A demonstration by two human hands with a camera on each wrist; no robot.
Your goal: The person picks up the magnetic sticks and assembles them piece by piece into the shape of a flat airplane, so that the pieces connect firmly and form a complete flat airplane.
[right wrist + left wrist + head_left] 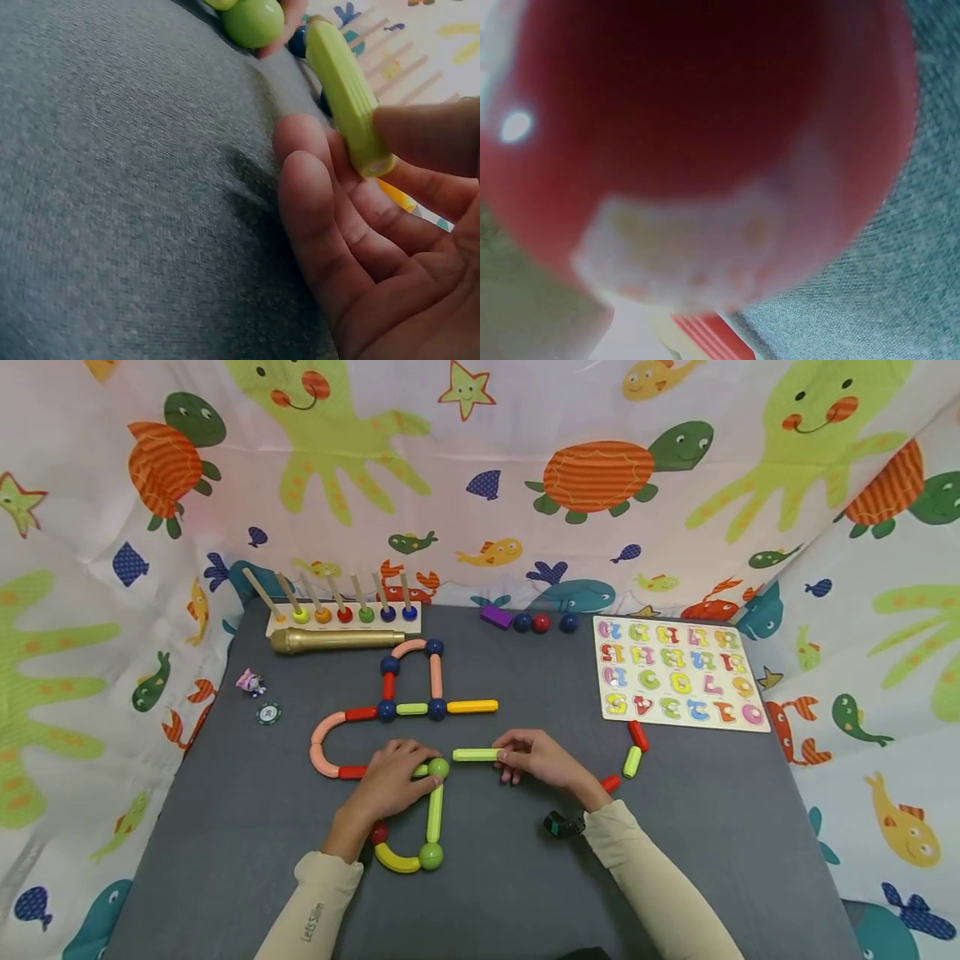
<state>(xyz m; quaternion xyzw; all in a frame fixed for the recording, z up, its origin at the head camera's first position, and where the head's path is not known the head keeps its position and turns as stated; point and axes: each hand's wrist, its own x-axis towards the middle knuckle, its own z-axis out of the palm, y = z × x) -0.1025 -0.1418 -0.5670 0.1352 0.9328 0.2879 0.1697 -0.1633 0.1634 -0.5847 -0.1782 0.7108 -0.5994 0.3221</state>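
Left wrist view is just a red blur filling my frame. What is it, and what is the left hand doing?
Observer: A red ball lying on the grey mat beside that wrist. The left hand is further up, fingers curled at a green ball.
Operator: Is that ball loose?
Observer: No, a green stick runs from it down to a second green ball.
Operator: And the right hand?
Observer: The right hand pinches one end of a light green stick, held level and pointing at the ball under the left hand.
Operator: Touching yet?
Observer: No, the head view shows a small gap between them.
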